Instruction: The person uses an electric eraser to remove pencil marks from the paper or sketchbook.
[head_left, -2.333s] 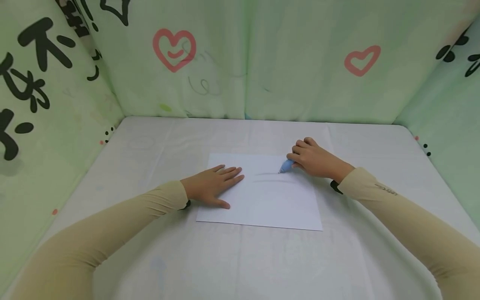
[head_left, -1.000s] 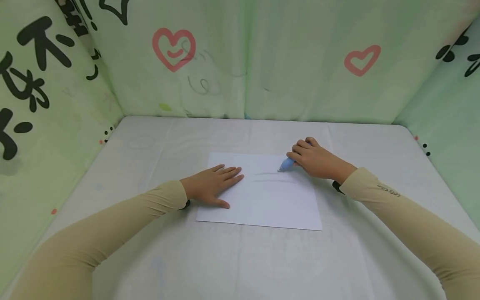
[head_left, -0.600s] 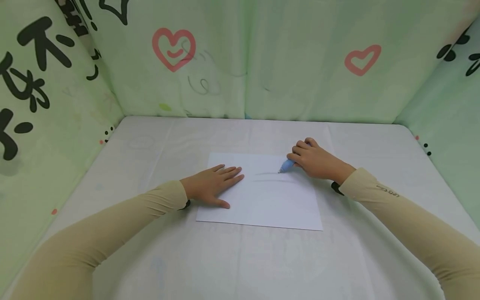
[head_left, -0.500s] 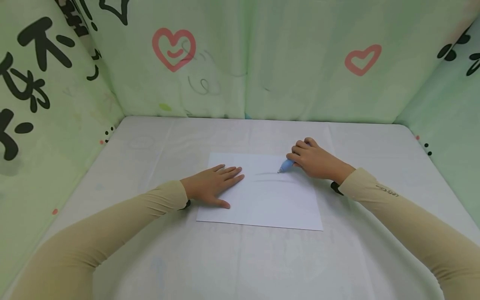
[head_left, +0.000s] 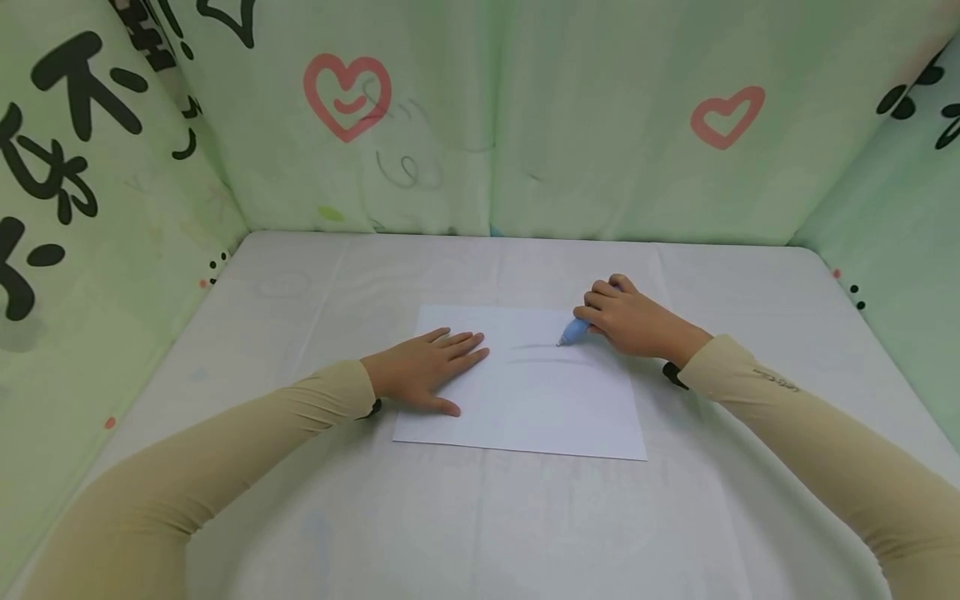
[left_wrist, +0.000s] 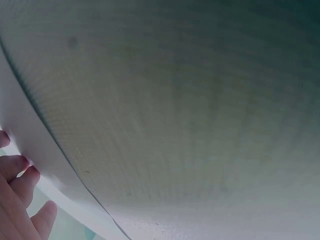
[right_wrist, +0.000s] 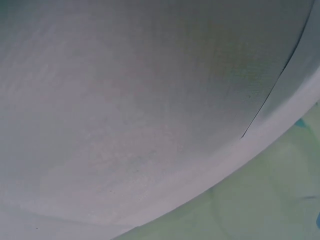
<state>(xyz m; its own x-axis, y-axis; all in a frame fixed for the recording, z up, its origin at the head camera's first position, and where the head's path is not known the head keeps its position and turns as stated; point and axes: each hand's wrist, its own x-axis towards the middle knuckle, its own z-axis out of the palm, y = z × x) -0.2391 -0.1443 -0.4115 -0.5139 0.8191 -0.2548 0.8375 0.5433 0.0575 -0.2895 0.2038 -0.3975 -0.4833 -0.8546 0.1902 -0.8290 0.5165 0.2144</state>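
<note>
A white sheet of paper (head_left: 547, 408) lies on the table in the head view, with faint horizontal streaks on its upper half. My left hand (head_left: 427, 371) rests on the paper's left part, fingers spread. Its fingertips (left_wrist: 32, 175) show at the left edge of the left wrist view. Over the paper's upper right corner, my right hand (head_left: 626, 317) grips a thick, light blue pen-like tool (head_left: 574, 332). The narrow tip points down and left, at the paper or just above it; I cannot tell which. Curled fingers hide the tool's upper end. No right fingers show in the right wrist view.
A white cloth (head_left: 480, 525) covers the table. Green curtains (head_left: 585, 150) with printed hearts and black lettering stand behind it and along both sides. Tan sleeves cover both arms, and a dark band (head_left: 674, 375) sits at the right wrist.
</note>
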